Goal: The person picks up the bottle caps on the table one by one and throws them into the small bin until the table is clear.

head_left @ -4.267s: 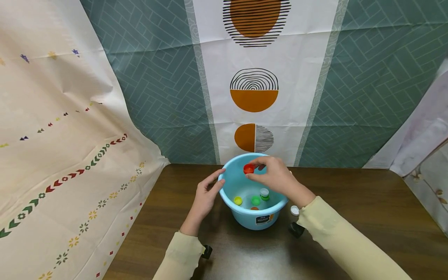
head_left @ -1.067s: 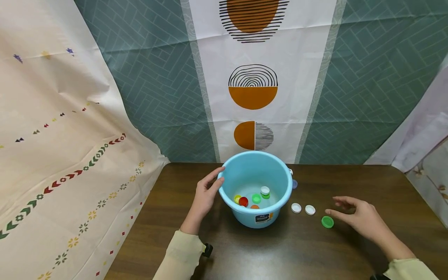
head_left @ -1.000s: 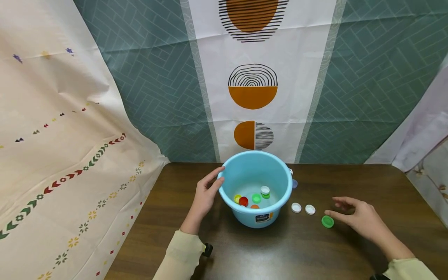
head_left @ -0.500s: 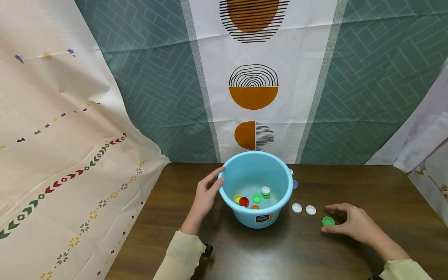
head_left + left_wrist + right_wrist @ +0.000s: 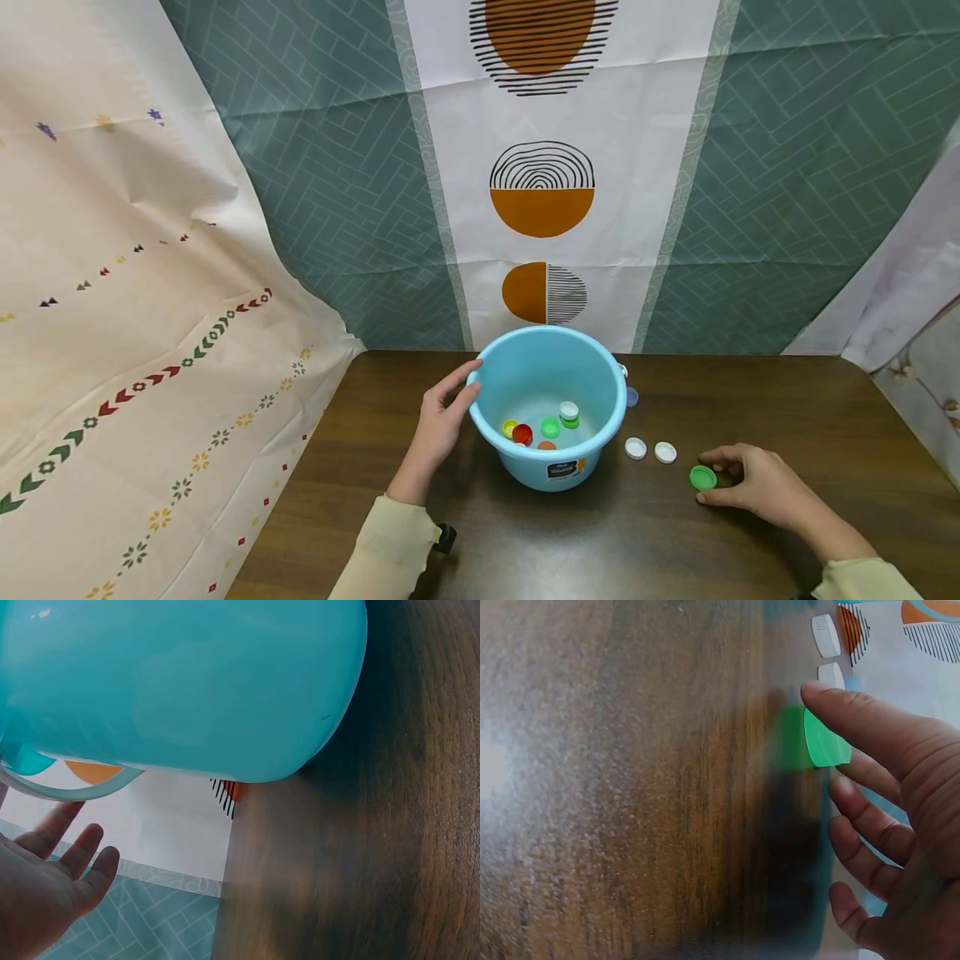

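Observation:
My left hand (image 5: 441, 410) rests its thumb and forefinger on the left rim of a light blue plastic basin (image 5: 542, 467). In the left wrist view its other fingers (image 5: 88, 851) stretch out loosely by the rim. To the right, my right hand (image 5: 761, 483) has its thumb and forefinger on opposite sides of a green bottle cap (image 5: 702, 477), pinching it on the table. The right wrist view has the thumb against the green cap (image 5: 825, 742), the other fingers loosely bent below. Inside the basin lie several caps, among them a red cap (image 5: 522, 434) and a white cap (image 5: 568, 410).
Two white caps (image 5: 665, 452) lie between the basin and my right hand. A blue-violet cap (image 5: 632, 397) and a small white item (image 5: 624, 370), partly hidden, sit by the basin's right side. The brown wooden table (image 5: 570, 550) ends at a patterned cloth backdrop (image 5: 787, 208).
Earlier the right hand released a red cap into the basin and moved right. Over the last second its thumb and forefinger have come down and closed in around the green cap. The left hand has stayed.

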`<state>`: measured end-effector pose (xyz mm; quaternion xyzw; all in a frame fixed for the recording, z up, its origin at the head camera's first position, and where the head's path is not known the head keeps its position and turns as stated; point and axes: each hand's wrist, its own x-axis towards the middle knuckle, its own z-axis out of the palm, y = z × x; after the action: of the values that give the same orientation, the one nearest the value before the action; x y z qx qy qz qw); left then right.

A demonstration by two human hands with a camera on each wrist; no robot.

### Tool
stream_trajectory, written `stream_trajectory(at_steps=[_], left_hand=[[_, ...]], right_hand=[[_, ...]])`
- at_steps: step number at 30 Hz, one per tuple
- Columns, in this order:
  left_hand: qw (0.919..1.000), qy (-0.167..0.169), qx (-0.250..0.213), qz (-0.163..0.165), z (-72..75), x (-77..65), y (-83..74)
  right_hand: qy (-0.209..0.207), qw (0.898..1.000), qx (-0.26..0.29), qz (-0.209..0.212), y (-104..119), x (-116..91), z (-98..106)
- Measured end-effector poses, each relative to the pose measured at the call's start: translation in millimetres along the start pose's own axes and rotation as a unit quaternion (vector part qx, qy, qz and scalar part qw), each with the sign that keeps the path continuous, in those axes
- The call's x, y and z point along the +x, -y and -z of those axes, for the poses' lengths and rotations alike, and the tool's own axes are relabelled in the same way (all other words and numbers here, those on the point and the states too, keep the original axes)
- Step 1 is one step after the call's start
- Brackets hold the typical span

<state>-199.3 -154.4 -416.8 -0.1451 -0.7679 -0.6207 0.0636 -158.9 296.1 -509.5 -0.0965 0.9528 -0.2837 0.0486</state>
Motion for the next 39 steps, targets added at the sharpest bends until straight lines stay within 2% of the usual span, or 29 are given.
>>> stream_trajectory(at_steps=[24, 39], left_hand=[[1.0000, -0.003, -0.002, -0.002, 0.4, -1.7, 1.4], [1.0000, -0.001, -0.001, -0.009, 0.8, 0.5, 2.1]], right_hand=[[0.004, 1.000, 0.003, -0.012, 0, 1, 1], [-0.032, 0.999, 0.008, -0.012, 5, 12, 23]])
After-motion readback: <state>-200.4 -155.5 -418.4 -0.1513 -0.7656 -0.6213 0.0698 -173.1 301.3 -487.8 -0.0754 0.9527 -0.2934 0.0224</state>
